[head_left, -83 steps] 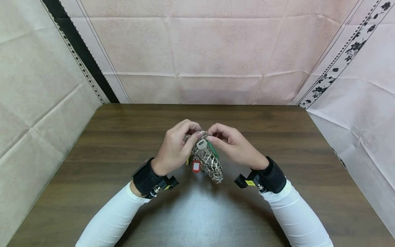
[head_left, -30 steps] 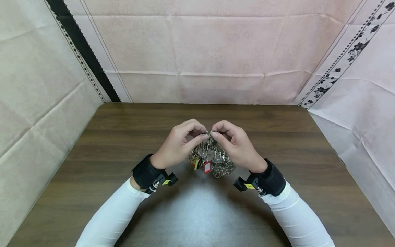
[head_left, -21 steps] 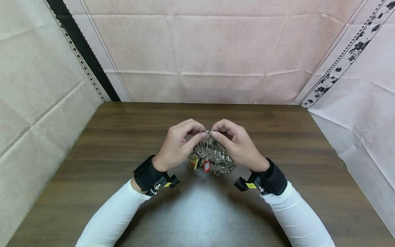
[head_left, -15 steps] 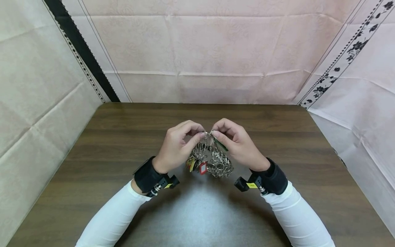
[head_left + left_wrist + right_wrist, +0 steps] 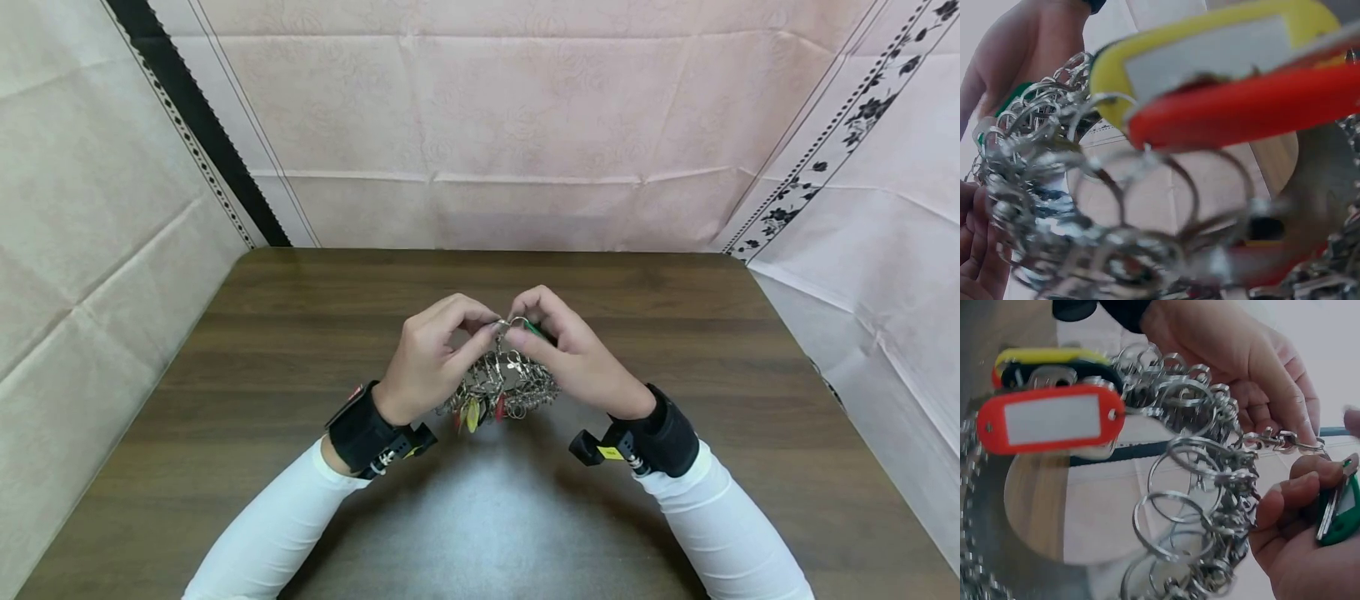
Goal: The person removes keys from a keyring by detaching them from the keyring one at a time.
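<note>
Between the hands in the head view hangs a large bunch of silver key rings and swivel clasps (image 5: 517, 379), with yellow (image 5: 472, 414) and red key tags (image 5: 501, 407) at its lower edge. My left hand (image 5: 438, 354) pinches a swivel clasp (image 5: 1282, 440) at the top of the bunch, thumb against forefinger. Right beside those fingertips, my right hand (image 5: 573, 358) pinches a ring carrying a green key tag (image 5: 1344, 512) and a flat silver key (image 5: 1330, 515). The tag and key lie inside its curled fingers. A red key tag (image 5: 1050, 419) with a white label dangles nearest the right wrist camera.
The hands and bunch are over a brown wood-grain table (image 5: 337, 283). Pale cloth (image 5: 480, 125) screens the back and both sides. Both wrists wear black straps (image 5: 367, 429) with small cameras.
The bunch was narrow 2.8 s ago and has since spread wider. The green tag, lately hanging below my right thumb, now sits up inside the right hand. The red tag has turned edge-on.
</note>
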